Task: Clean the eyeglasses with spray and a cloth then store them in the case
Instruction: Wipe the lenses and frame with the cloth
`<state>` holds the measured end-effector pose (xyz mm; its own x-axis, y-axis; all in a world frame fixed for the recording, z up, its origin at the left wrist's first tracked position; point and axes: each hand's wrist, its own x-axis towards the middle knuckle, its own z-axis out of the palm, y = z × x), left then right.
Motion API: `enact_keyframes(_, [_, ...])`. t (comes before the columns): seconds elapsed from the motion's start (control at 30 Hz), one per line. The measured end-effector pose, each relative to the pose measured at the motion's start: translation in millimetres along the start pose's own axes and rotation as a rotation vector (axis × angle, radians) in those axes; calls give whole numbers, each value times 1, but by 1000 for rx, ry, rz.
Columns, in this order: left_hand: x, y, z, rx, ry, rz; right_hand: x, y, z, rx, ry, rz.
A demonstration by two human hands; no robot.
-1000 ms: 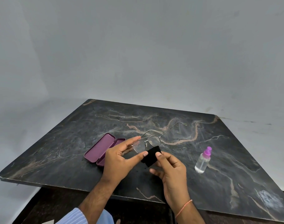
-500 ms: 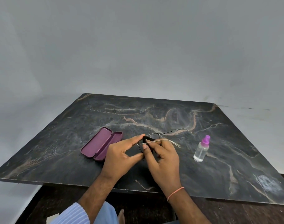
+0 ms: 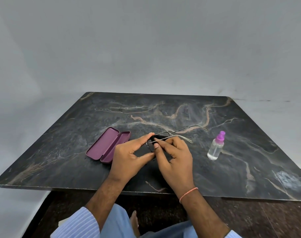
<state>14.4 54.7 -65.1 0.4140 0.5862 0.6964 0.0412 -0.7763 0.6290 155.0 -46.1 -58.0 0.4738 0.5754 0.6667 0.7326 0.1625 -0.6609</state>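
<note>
**Both hands on glasses, wiping a lens**

Left hand [image 3: 129, 157], centre of frame, pinched on the glasses [image 3: 165, 137]: thumb low, forefinger arched over the top rim of the near lens. Closed around the frame only; nothing else held. Right hand [image 3: 173, 157] just beside it, touching, fingers curled shut on a black cloth [image 3: 157, 136] pressed against that same lens. Thumb on the near face, other fingers behind. Cloth mostly hidden; only a dark fold visible at the top of the lens.

Glasses held above the table [image 3: 60, 152], not resting on it. Temples unfolded, both running up and right from the hands toward the bottle [image 3: 216, 148]. Long axis therefore slanted from centre toward the right of the frame.

Case [image 3: 108, 146] lying open left of centre, purple lining up, just beside the left hand and partly behind it. Long axis slanted too, lower left to upper right, roughly parallel with the temples. Bottle standing upright at right, well apart from the case, untouched, cap on.

Likely step: wiping, with storing not yet begun. Key relation for that later move: case on the left side, nearer the left hand, which already carries the frame. Temples probably need folding first, since they point away from the case. Second lens too hidden to judge as clean or not.
</note>
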Motion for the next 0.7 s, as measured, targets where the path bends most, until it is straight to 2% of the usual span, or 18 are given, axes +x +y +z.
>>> enact_keyframes(0.17, [0,7,-4,9,21,-6,-6,-4,-2,38,-65,-108])
enact_keyframes(0.43, [-2,4,-2,6,-3,-20,-2,-5,-1,-59,9,5])
enact_keyframes(0.6, [-1,5,-4,30,21,-2,-5,-7,-4,1,-61,-93])
enact_keyframes(0.7, [-1,4,-3,35,28,-3,-5,-8,-5,-40,-48,-92])
